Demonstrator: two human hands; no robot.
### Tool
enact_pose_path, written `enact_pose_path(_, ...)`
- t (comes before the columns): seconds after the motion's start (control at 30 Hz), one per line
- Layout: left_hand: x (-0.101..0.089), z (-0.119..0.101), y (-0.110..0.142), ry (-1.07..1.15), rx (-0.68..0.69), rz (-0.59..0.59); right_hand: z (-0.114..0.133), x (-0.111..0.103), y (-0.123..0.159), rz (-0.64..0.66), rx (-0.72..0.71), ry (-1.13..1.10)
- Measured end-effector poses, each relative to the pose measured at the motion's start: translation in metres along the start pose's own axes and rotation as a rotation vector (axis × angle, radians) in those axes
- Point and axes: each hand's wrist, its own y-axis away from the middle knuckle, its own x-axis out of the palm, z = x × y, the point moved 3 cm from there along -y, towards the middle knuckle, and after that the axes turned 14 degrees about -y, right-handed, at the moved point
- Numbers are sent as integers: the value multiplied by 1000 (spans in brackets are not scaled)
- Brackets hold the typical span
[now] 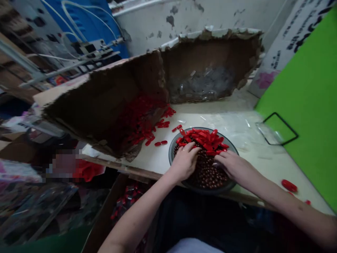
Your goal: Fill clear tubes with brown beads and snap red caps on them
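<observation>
fingers [189, 145] of the left hand [184, 162]: bent and spread downward at the near edge of the red pieces, tips partly hidden; whether they grasp one, cannot tell.

right hand [234, 164]: fingers curled inward, tips touching the right end of the red heap, thumb lower over the beads; any grip on a piece, cannot tell.

bowl [170, 154]: one, round, grey, on the near edge of the table [147, 161], between and beneath both hands.

contents of same: glossy brown beads [212, 177], many, filling the near part; red pieces [206, 138], oblong, some with a hole at one end, heaped over the far part.

cardboard bin [189, 52]: two compartments, torn rim, beyond the bowl. left compartment: red heap [142, 114], spilling from its mouth onto the table. right compartment: clear pieces [207, 84], piled.

loose red piece [289, 185]: on the table at far right, near the green panel [305, 91].

black frame [286, 124]: thin, rectangular, across the panel's lower left edge.

lower box [129, 196]: below table level, left; red and shiny pieces inside, blurred.
</observation>
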Motion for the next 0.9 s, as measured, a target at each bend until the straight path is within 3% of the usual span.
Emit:
enact_pose_path(0.13,5,4,23,-101,-150,35,13,0,-6,49,54,28)
enact_pose_path(0.27,17,-2,31,-178,-149,80,27,22,-24,116,64,-23)
enact_pose_path(0.5,18,-2,28,-153,-143,97,16,32,-33,31,170,-567)
enact_pose_path(0.67,8,2,31,20,-178,59,12,26,-27,-21,184,-1026)
enact_pose_path(0.8,1,9,32,302,-200,-10,15,21,-25,-54,242,-1329)
enact_pose_path(0.9,-5,10,30,508,-197,-98,18,13,-24,-147,287,-1470)
